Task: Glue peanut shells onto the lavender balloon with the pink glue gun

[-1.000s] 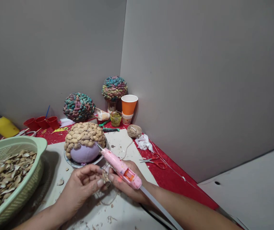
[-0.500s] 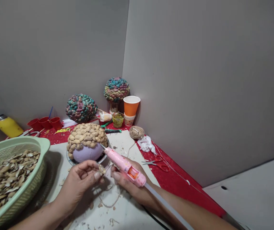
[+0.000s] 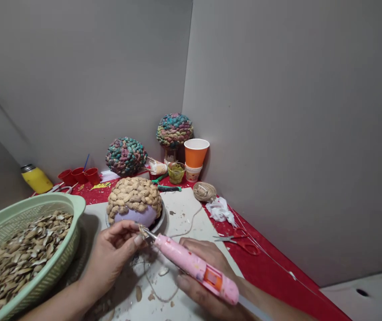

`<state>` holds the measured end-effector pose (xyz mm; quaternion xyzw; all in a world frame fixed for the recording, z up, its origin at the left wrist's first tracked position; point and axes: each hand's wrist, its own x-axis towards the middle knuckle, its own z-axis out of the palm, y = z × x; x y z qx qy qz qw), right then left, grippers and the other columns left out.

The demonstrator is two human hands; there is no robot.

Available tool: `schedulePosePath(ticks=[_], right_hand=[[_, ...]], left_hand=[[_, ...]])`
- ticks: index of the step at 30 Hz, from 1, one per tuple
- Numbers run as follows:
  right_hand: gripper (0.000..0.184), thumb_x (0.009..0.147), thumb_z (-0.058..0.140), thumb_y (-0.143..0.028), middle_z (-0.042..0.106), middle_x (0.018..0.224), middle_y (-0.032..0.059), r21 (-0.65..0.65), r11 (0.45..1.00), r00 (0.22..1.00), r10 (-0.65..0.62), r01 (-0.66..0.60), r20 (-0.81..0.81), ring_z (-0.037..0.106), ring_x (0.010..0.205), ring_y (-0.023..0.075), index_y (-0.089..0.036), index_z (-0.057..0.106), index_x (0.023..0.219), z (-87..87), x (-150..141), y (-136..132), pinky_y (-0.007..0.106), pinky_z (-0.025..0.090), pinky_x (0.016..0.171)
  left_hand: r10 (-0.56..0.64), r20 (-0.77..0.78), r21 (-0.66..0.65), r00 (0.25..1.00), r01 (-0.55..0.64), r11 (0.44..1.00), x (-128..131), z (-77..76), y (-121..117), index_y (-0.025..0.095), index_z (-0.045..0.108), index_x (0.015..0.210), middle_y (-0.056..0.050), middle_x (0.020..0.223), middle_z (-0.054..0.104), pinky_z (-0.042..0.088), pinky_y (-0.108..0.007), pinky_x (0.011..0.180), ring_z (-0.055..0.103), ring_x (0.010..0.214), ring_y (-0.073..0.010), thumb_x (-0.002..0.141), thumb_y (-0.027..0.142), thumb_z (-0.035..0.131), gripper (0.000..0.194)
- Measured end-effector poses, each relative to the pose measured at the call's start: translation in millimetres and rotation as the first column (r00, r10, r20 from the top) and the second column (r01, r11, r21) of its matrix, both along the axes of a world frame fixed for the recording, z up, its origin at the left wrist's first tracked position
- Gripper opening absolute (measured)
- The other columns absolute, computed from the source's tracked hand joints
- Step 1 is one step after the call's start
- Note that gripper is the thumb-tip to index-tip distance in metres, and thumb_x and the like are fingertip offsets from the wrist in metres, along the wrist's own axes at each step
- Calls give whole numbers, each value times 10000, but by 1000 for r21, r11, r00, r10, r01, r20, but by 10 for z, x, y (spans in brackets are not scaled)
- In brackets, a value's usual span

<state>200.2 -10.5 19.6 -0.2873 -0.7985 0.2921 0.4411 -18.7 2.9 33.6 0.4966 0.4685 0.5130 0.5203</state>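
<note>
Between the thumb and fingers of my left hand (image 3: 115,249) is a small peanut shell (image 3: 143,230). My right hand (image 3: 207,267) is wrapped round a pink hot glue gun (image 3: 191,263), whose metal nozzle meets the shell. A glue stick (image 3: 252,307) trails from the gun's back end. Just behind my hands, a purple ball (image 3: 137,216) rests in a shallow dish (image 3: 162,217). Peanut shells (image 3: 133,192) cover its top and sides, while the lower front shows bare purple.
A green basket (image 3: 77,214) of shells stands at left. Behind are two colourful shell-covered balls (image 3: 126,156), red cups (image 3: 92,176), an orange cup (image 3: 196,154) and a yellow bottle (image 3: 37,179). At right lie twine (image 3: 204,191), crumpled white plastic (image 3: 220,209) and red-handled scissors (image 3: 244,244).
The glue gun's nozzle has come down from beside the ball to the shell in my left hand. The whole view has shifted, so the scene sits farther right.
</note>
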Motion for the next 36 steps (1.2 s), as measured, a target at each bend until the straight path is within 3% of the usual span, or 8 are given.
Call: schedulePosePath(ticks=[3, 10, 36], right_hand=[[286, 875, 528, -373, 423, 621, -20, 107, 994, 999, 23, -25, 23, 420, 542, 141, -223, 385, 678, 4, -18, 9, 291, 324, 525], [283, 864, 513, -371, 386, 613, -29, 113, 993, 999, 27, -31, 37, 386, 532, 135, -228, 347, 685, -19, -39, 11, 283, 278, 522], [287, 874, 509, -344, 375, 600, -33, 134, 991, 994, -4, -11, 105, 363, 505, 126, -225, 337, 677, -31, -45, 24, 286, 260, 498]], left_hand=[[27, -21, 9, 999, -27, 1000, 13, 30, -5, 174, 710, 768, -3, 721, 716, 546, -201, 615, 638, 645, -136, 633, 303, 833, 223], [74, -23, 24, 997, -73, 997, 57, 87, -30, 164, 722, 722, -8, 667, 704, 542, -212, 578, 620, 603, -140, 558, 291, 861, 250], [38, -63, 69, 997, -34, 997, 46, 15, -29, 180, 722, 751, -21, 697, 737, 550, -220, 598, 648, 621, -154, 615, 271, 831, 196]])
